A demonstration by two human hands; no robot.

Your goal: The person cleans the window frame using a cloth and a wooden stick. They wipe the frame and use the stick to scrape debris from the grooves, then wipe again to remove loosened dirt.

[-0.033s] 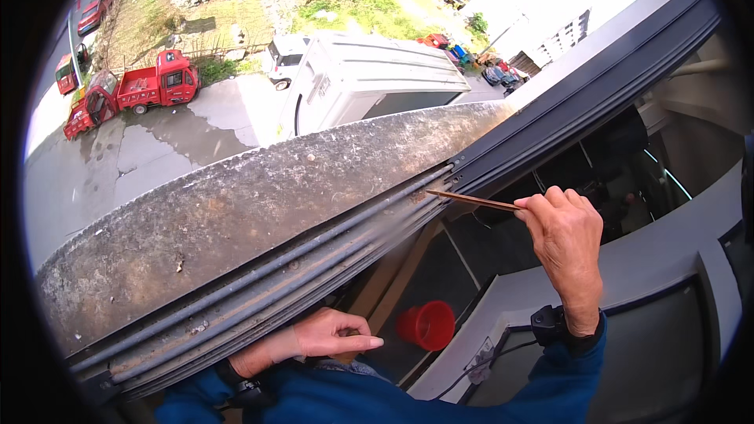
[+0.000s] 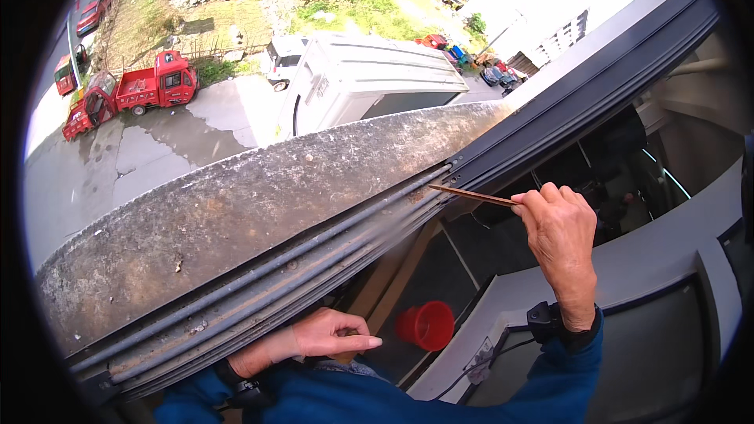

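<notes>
My right hand [image 2: 556,228] pinches the end of a thin, flat brown stick [image 2: 479,197] between thumb and fingers. The stick's far tip rests at the dirty grooves of a dark metal window track [image 2: 314,255], close to where the black sliding frame [image 2: 581,82] begins. Brown grit [image 2: 415,197] lies in the groove beside that tip. My left hand [image 2: 334,334] is nearer to me, its wrist against the inner side of the track. Its fingers are loosely curled and its thumb lies straight; no object shows in it, though the palm is hidden.
A stained concrete ledge [image 2: 236,196] runs along the track's outer side. Below, outdoors, are a white box-shaped vehicle body [image 2: 377,78] and red three-wheeled trucks [image 2: 153,82]. Indoors, a red bucket [image 2: 428,326] stands low down, near a grey-white sill [image 2: 644,267] and a dark cable [image 2: 479,373].
My right hand and the stick have shifted very slightly left and up along the track. My left hand stays almost where it was.
</notes>
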